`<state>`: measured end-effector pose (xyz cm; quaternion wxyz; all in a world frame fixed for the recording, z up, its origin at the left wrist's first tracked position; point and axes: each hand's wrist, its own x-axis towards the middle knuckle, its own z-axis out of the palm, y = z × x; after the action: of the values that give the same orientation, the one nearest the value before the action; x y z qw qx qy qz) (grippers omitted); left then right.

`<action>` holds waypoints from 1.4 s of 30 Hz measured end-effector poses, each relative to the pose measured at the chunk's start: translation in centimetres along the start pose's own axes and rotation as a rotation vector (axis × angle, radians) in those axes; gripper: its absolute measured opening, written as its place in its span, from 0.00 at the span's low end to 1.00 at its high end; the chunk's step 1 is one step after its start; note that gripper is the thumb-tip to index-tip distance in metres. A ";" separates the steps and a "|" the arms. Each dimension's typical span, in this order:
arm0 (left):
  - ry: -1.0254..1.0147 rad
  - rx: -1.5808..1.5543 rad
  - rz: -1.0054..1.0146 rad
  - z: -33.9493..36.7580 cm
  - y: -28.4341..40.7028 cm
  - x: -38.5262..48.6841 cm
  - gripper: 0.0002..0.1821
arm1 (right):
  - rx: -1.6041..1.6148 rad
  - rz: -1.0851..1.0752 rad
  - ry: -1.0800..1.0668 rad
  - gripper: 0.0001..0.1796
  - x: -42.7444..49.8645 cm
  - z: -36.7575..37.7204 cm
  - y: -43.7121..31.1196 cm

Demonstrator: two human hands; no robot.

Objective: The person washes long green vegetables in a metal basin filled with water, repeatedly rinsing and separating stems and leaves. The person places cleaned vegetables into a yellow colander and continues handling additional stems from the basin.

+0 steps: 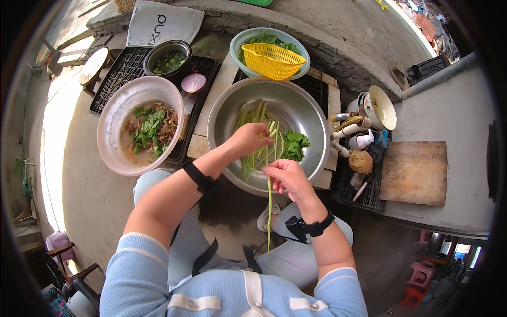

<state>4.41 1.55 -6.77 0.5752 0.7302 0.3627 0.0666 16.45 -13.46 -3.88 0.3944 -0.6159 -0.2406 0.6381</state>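
Note:
A wide stainless steel basin (222,119) stands before me, with long green stalks (251,115) on its left side and a bunch of leafy greens (295,145) on its right. Over the stalks, my left hand (251,139) has its thumb and fingers bent at the upper part of a thin green stem. My right hand (287,178), lower and at the basin's near rim, pinches that long green stem (269,214), which hangs down over my lap. Whether the left fingertips grip the stem or other stalks is hard to tell.
Left stands a pale pink basin (107,130) of scraps and leaves; behind it are a dark pot (148,59) and a cut red onion (193,83). A yellow plastic basket (273,61) rests on a pale green basin (235,47). Right lie a black crate (366,204) and a wooden cutting board (414,173).

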 end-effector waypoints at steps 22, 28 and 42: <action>-0.052 -1.095 -0.065 -6.1 1.9 -0.8 0.13 | -0.036 -0.140 -0.213 0.13 -1.2 0.3 -2.0; -0.015 -1.134 -0.092 -5.8 1.9 -0.6 0.11 | 0.091 -0.092 -0.251 0.14 -0.9 0.3 -2.1; 0.421 -1.350 -0.113 -5.5 1.8 -0.6 0.09 | 0.029 -0.798 0.248 0.08 -3.3 1.3 -2.9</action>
<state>2.01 5.38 -3.15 0.8224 0.1658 0.3830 0.3866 15.60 -14.23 0.56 0.6453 -0.5409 -0.4021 0.3596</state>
